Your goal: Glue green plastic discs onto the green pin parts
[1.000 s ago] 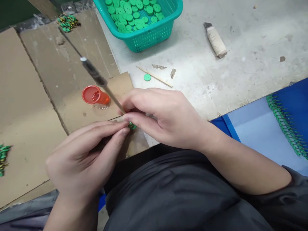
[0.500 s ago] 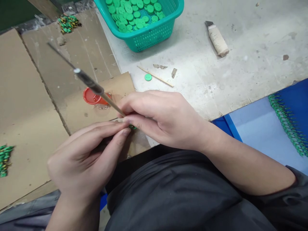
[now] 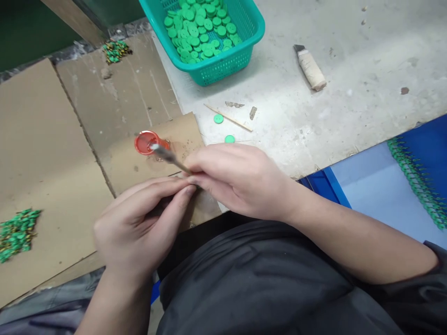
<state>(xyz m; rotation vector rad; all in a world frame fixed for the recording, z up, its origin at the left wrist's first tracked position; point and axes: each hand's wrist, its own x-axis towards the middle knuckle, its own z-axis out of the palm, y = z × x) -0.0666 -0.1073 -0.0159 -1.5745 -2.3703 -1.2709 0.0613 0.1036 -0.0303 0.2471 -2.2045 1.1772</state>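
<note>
Right hand (image 3: 239, 181) clasping slim tool (image 3: 167, 154) – dark collar angled away from grip, over red cup (image 3: 163, 141) in view. Left hand (image 3: 136, 228) meeting right fingertips; whether it grasps anything, cannot tell. Just beyond right knuckles: loose green button (image 3: 229, 139). Farther beyond grip: teal basket (image 3: 223, 66).

With the bare left forearm (image 3: 117, 293) steeply angled, the left hand (image 3: 131, 232) pinches thumb toward fingertips around a hollowed palm, its tips up against the right hand (image 3: 240, 181) (fingers curled, thumb laid forward beneath them), whose bare right forearm (image 3: 349, 239) slants in from the lower right.
</note>
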